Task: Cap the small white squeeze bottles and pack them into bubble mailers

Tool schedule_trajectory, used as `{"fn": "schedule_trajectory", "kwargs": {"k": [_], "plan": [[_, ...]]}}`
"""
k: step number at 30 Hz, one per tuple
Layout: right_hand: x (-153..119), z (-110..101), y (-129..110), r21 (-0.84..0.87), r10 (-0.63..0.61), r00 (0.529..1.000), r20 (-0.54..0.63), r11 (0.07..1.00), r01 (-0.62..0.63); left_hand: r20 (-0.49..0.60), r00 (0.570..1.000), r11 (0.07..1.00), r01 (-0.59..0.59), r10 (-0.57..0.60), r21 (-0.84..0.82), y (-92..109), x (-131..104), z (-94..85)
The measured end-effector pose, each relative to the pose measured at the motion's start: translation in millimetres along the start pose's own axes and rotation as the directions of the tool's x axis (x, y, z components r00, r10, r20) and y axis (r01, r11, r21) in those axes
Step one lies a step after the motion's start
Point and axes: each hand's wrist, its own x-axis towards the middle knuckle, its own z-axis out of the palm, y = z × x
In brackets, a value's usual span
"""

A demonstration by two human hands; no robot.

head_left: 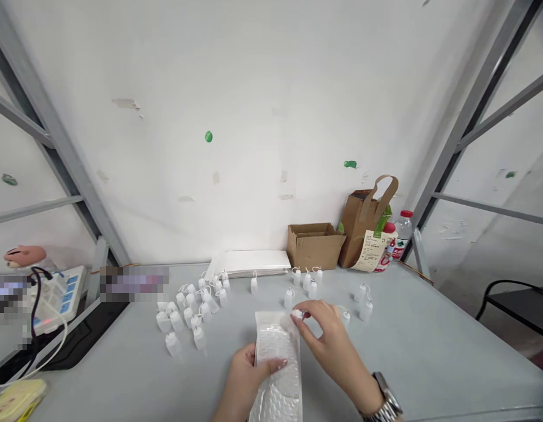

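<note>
My left hand (253, 375) grips a clear bubble wrap bag (277, 346) by its left side, thumb lying across the front. Beside the bag's top right corner, my right hand (326, 334) pinches a small white squeeze bottle (297, 315) between thumb and fingers; most of that bottle is hidden. Just behind it stands another small bottle (289, 298) with a looped cap strap. More of the same kind crowd the left of the table, such as one white bottle (199, 338) near the front of that group. To the right of my right hand stand a few, including one bottle (365, 310).
Against the wall are a flat white stack (249, 264), an open cardboard box (316, 249), a brown paper bag (357, 228) and a red-capped drink bottle (403, 231). At left lie a power strip (64, 299), cables and a yellow case (16, 398). Grey metal posts (64, 135) frame the table.
</note>
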Motion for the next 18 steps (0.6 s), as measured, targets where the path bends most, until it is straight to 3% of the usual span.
{"fn": "schedule_trajectory", "kwargs": {"k": [4, 10, 14, 18], "plan": [[-2, 3, 4, 0.125, 0.040, 0.991, 0.130, 0.991, -0.056, 0.058, 0.998, 1.000, -0.004, 0.002, 0.024, 5, -4, -3.9], [2, -6, 3, 0.275, 0.086, 0.928, 0.363, 0.941, -0.195, 0.139, 0.987, 0.997, -0.074, 0.074, -0.010, 9, -11, -1.0], [3, 8, 6, 0.295, 0.157, 0.944, 0.290, 0.923, -0.245, 0.100, 0.994, 0.998, -0.052, 0.054, -0.026, 7, -13, 3.0], [3, 23, 11, 0.197, 0.160, 0.967, 0.196, 0.960, -0.199, -0.063, 0.998, 0.999, -0.005, 0.003, -0.034, 3, -10, -1.4]]}}
